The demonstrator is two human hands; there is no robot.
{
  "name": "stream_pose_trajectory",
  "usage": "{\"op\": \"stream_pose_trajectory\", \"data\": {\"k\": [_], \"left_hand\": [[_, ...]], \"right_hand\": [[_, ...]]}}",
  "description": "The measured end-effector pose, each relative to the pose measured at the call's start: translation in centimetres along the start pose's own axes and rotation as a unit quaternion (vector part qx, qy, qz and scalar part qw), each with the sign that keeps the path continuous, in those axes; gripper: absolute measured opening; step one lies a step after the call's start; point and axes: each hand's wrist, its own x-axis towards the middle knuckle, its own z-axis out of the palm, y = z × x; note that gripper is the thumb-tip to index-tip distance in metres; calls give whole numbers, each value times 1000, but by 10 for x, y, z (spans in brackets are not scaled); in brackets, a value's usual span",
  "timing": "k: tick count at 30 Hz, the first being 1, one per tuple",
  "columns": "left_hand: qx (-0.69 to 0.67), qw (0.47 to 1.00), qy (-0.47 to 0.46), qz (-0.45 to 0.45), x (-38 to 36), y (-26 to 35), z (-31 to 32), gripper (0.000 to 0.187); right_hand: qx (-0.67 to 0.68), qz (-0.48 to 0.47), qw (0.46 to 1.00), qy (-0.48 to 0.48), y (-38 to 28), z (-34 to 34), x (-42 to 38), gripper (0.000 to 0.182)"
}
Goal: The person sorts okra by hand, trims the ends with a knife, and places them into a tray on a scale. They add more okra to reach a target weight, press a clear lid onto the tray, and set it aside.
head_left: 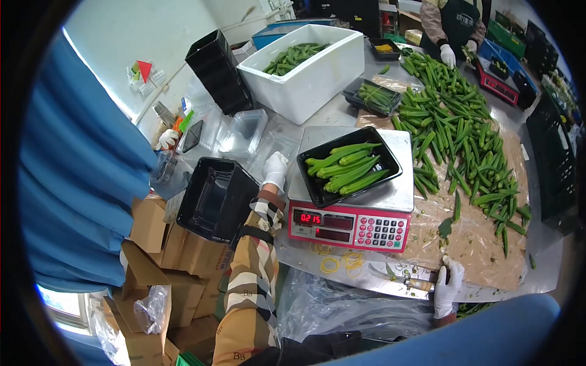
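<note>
My left hand (pixel 276 171), in a white glove, is closed beside the scale's left edge, next to clear plastic lids (pixel 244 133); its fingers hide whatever may be in them. My gloved right hand (pixel 448 285) is at the table's front edge, closed around the end of a wooden-handled knife (pixel 420 284) whose blade points left. On the red and silver weighing scale (pixel 400 229) sits a black tray (pixel 317 194) holding several okra pods (pixel 351 168). The red display reads 0.215.
Loose okra (pixel 455 116) covers brown sheeting on the right. Behind the scale stand a white foam box (pixel 299 100) and a wrapped okra tray (pixel 375 97). Stacked black trays (pixel 210 201) stand left; rubber bands (pixel 342 262) lie in front. A gloved co-worker (pixel 455 30) stands across the table.
</note>
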Motion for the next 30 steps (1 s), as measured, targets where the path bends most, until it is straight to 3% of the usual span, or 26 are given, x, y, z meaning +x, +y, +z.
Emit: {"op": "stream_pose_trajectory", "data": {"k": [2, 5, 7, 9, 11, 13, 14, 15, 17, 18, 20, 21, 22, 23, 24, 25, 28, 30], "left_hand": [[50, 999, 17, -11, -3, 8, -4, 21], [-45, 977, 205, 48, 5, 26, -22, 21], [-169, 931, 317, 67, 0, 59, -62, 19], [-197, 885, 412, 95, -15, 97, -107, 22], [-336, 821, 423, 187, -27, 117, -144, 19], [-370, 806, 411, 212, -72, 148, -190, 16], [-457, 784, 369, 200, -94, 162, -205, 17], [-552, 775, 249, 180, -120, 164, -218, 16], [-555, 809, 120, 152, -170, 184, -223, 13], [-521, 837, 21, 164, -191, 184, -216, 12], [-435, 865, -206, 143, -227, 190, -206, 11], [-464, 826, -318, 41, -242, 189, -189, 10], [-486, 785, -383, 45, -252, 183, -168, 10], [-513, 763, -388, 59, -262, 179, -147, 11], [-510, 747, -426, 14, -265, 172, -140, 11], [-505, 729, -461, -31, -265, 167, -135, 12], [-675, 598, -427, -64, -264, 149, -124, 23], [-732, 597, -321, -72, -271, 155, -133, 32]], "right_hand": [[3, -1, 1000, 3, 0, 0, 0, 29], [5, 3, 1000, 2, -4, -1, 1, 29], [10, -1, 1000, 0, -3, -2, 1, 29], [32, 16, 999, -8, -4, -6, 1, 29], [73, 53, 996, -25, -5, -13, 0, 30], [80, 40, 996, 1, -6, -15, 2, 32], [83, 33, 996, 11, -6, -16, 3, 34], [78, 8, 997, 10, -18, -21, 10, 36], [67, -40, 997, 13, -58, -33, 39, 42], [115, -35, 993, -7, -67, -38, 51, 58], [365, 29, 930, -20, -107, -43, 80, 67], [480, 61, 875, -26, -127, -46, 91, 72], [499, 70, 859, -89, -143, -50, 99, 74], [515, 80, 839, -152, -157, -53, 105, 76], [529, 90, 816, -215, -166, -54, 109, 78], [485, 96, 837, -235, -168, -51, 110, 77], [395, 126, 872, -259, -172, -35, 113, 72], [391, 151, 878, -230, -177, -26, 128, 67]]}}
